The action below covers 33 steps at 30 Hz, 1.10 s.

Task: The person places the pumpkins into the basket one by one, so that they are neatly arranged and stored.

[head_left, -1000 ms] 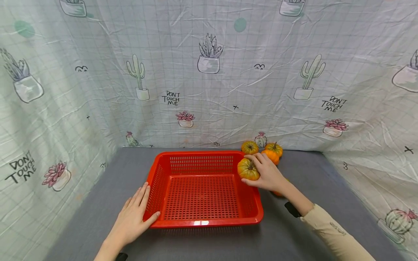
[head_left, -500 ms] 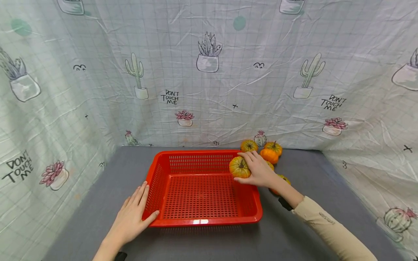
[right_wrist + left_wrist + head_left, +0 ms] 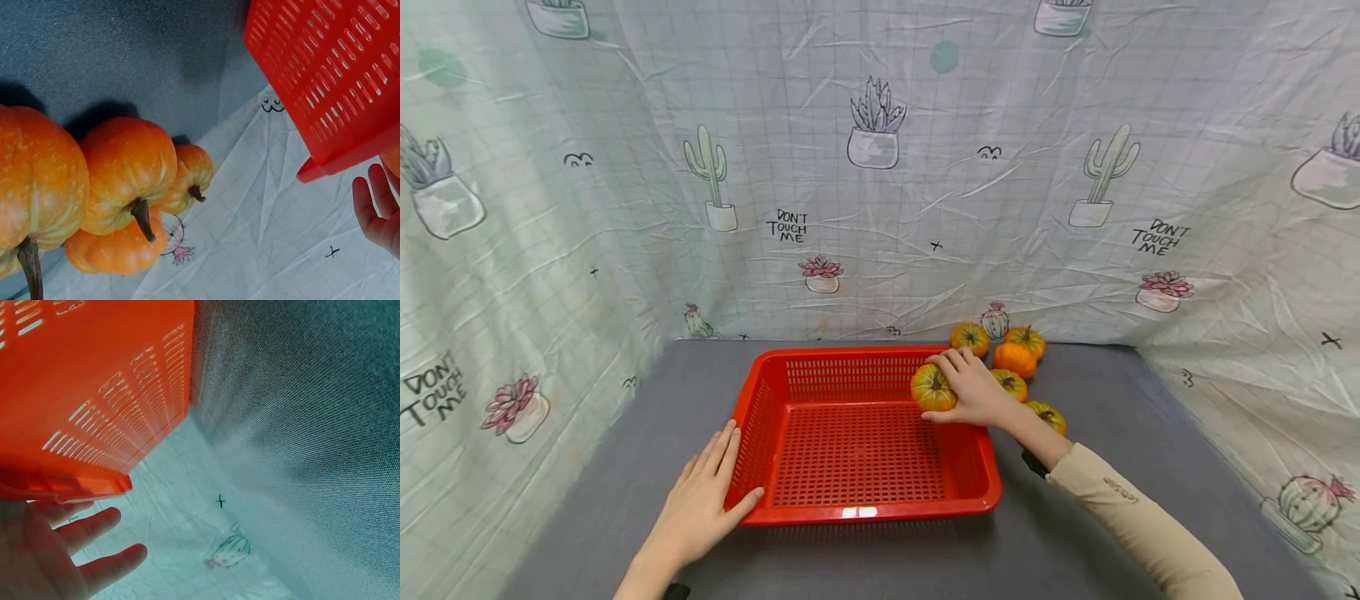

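Observation:
A small yellow-orange pumpkin (image 3: 933, 388) with a dark stem is gripped by my right hand (image 3: 973, 390), over the right part of a red plastic basket (image 3: 857, 512). In the right wrist view only a sliver of the held pumpkin (image 3: 392, 161) shows, beside the fingers. My left hand (image 3: 698, 493) rests on the basket's left rim, its fingers extended and its thumb over the front left corner. The left wrist view has the straight fingers of the left hand (image 3: 69, 550) under the basket's rim (image 3: 69, 487). The slotted basket floor shows no pumpkin on it.
Several more pumpkins lie right of the basket, among them an orange one (image 3: 1015, 360), one near the back (image 3: 970, 339) and one by the right forearm (image 3: 1047, 415). The grey tabletop (image 3: 1097, 417) meets a cactus-print cloth (image 3: 940, 200) at the back and sides.
My right hand has carried the pumpkin left, from the basket's right rim to over its inside. Pumpkins behind that hand have come into view. The left hand stays on the rim.

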Motion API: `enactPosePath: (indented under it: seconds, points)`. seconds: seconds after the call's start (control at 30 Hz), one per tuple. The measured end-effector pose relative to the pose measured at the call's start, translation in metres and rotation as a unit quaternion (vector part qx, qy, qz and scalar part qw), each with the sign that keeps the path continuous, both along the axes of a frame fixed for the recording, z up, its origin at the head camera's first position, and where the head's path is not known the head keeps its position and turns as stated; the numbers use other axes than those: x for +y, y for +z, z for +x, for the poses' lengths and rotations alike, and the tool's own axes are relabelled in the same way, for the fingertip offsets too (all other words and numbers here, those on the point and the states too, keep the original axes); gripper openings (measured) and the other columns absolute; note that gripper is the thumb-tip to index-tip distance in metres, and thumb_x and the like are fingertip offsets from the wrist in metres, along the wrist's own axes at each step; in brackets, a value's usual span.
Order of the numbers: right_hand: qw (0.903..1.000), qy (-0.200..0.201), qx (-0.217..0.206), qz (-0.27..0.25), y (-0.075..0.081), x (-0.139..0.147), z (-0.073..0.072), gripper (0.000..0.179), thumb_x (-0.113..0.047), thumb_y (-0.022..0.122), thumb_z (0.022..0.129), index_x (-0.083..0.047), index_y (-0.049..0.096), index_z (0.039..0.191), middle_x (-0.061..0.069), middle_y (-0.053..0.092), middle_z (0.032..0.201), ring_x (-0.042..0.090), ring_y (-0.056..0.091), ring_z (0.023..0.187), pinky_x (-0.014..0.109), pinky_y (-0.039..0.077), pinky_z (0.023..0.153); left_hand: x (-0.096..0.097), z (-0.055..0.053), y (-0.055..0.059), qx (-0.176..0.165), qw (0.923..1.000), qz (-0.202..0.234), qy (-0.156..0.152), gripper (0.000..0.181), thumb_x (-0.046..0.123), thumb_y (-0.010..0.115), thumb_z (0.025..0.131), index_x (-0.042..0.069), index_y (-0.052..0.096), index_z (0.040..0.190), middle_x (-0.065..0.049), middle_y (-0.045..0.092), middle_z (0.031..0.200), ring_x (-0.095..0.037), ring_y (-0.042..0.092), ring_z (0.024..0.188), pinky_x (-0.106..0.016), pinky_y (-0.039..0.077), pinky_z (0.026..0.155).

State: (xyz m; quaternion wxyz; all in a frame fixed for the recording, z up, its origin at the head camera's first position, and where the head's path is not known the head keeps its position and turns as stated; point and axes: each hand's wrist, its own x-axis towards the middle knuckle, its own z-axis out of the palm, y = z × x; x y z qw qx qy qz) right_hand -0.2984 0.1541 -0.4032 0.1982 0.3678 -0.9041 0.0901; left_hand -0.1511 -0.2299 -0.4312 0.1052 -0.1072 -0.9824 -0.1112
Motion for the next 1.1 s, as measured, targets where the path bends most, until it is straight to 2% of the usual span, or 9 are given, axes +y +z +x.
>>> enactPosePath:
  seconds: [0.2, 0.3, 0.43, 0.63, 0.9, 1.1]
  points:
    - [0.9998, 0.000, -0.014, 0.015, -0.006, -0.008, -0.004, 0.080, -0.061, 0.065, 0.065, -0.010, 0.046, 0.124, 0.009, 0.046, 0.100, 0.023, 0.037, 0.086, 0.034, 0.034, 0.070, -0.001, 0.002, -0.003, 0.005, 1.0000, 0.004, 0.000, 0.082, 0.051, 0.054, 0.081, 0.003, 0.024, 0.141, -0.013, 0.022, 0.147, -0.036, 0.029, 0.130, -0.059, 0.029, 0.096]
    - [0.9990, -0.001, -0.033, 0.031, -0.009, -0.011, -0.006, 0.081, -0.061, 0.063, 0.068, -0.010, 0.043, 0.128, 0.009, 0.047, 0.106, 0.025, 0.040, 0.093, 0.039, 0.037, 0.077, 0.000, 0.002, -0.003, 0.004, 1.0000, 0.004, 0.000, 0.082, 0.051, 0.054, 0.081, 0.002, 0.025, 0.141, -0.013, 0.022, 0.148, -0.036, 0.029, 0.130, -0.059, 0.030, 0.095]
    - [0.9970, 0.000, -0.061, 0.047, -0.009, -0.013, -0.008, 0.082, -0.057, 0.063, 0.070, -0.009, 0.040, 0.132, 0.011, 0.048, 0.117, 0.027, 0.041, 0.104, 0.044, 0.037, 0.085, 0.000, 0.002, -0.004, 0.003, 1.0000, 0.003, 0.000, 0.082, 0.051, 0.053, 0.081, 0.002, 0.024, 0.140, -0.013, 0.022, 0.148, -0.036, 0.029, 0.130, -0.059, 0.030, 0.095]
    - [0.9943, -0.008, -0.065, 0.085, -0.009, -0.014, -0.009, 0.083, -0.057, 0.061, 0.073, -0.009, 0.036, 0.135, 0.012, 0.045, 0.125, 0.028, 0.041, 0.111, 0.046, 0.035, 0.085, 0.000, 0.001, -0.004, 0.005, 1.0000, 0.007, -0.003, 0.082, 0.051, 0.053, 0.081, 0.002, 0.025, 0.140, -0.014, 0.021, 0.148, -0.037, 0.029, 0.130, -0.058, 0.030, 0.096]
    - [0.9893, -0.012, -0.071, 0.127, -0.010, -0.017, -0.016, 0.079, -0.056, 0.062, 0.073, -0.005, 0.042, 0.130, 0.012, 0.046, 0.125, 0.028, 0.042, 0.110, 0.045, 0.034, 0.083, 0.000, 0.000, -0.003, 0.003, 1.0000, 0.008, 0.000, 0.083, 0.049, 0.055, 0.081, 0.002, 0.024, 0.141, -0.014, 0.021, 0.148, -0.037, 0.030, 0.129, -0.059, 0.030, 0.096]
    - [0.9854, -0.003, -0.092, 0.143, -0.011, -0.019, -0.018, 0.077, -0.053, 0.066, 0.070, -0.006, 0.045, 0.127, 0.013, 0.047, 0.124, 0.029, 0.041, 0.112, 0.046, 0.031, 0.084, 0.000, 0.001, -0.004, 0.011, 0.9999, 0.011, -0.004, 0.082, 0.048, 0.056, 0.081, 0.002, 0.024, 0.140, -0.014, 0.021, 0.148, -0.037, 0.030, 0.130, -0.058, 0.030, 0.096]
